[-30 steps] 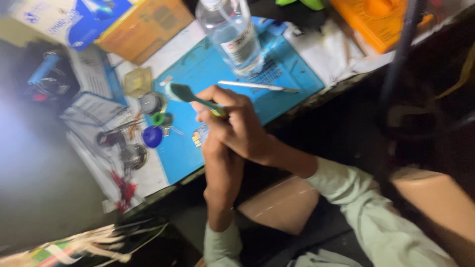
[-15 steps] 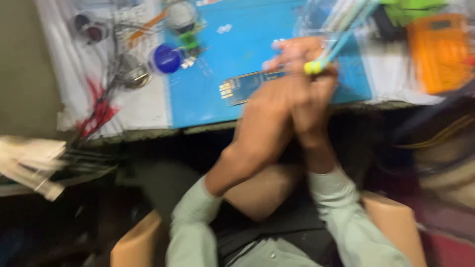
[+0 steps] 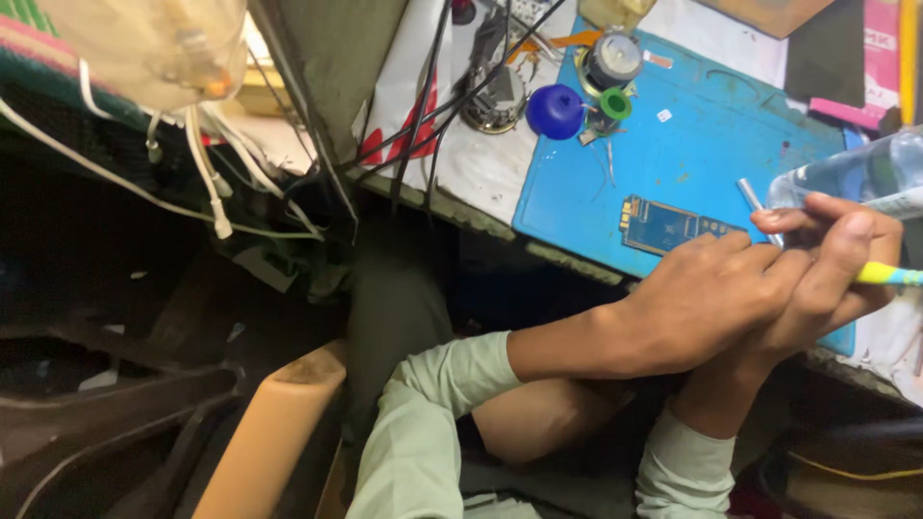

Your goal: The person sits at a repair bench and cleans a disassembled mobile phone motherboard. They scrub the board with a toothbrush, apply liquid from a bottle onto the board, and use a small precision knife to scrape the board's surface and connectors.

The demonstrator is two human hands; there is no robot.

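Right of frame, the right hand (image 3: 827, 279) has its grip clamped on a yellow-handled tool (image 3: 889, 275), left hand (image 3: 707, 298) curled closed over the circuit board (image 3: 663, 223) on the blue mat (image 3: 711, 144).

Clear plastic bottle (image 3: 856, 178) lies at the right edge of the bench, tilted, beside the blue mat (image 3: 711, 144); any label on it cannot be made out. Brown cardboard box (image 3: 774, 13) sits at the top edge, only a corner in view. Pink flat package (image 3: 880, 58) stands at the top right, beside a dark rectangular panel (image 3: 817, 62). White sheet with red print (image 3: 409, 106) lies at the bench's left edge, under black cables. No lit screen in view.
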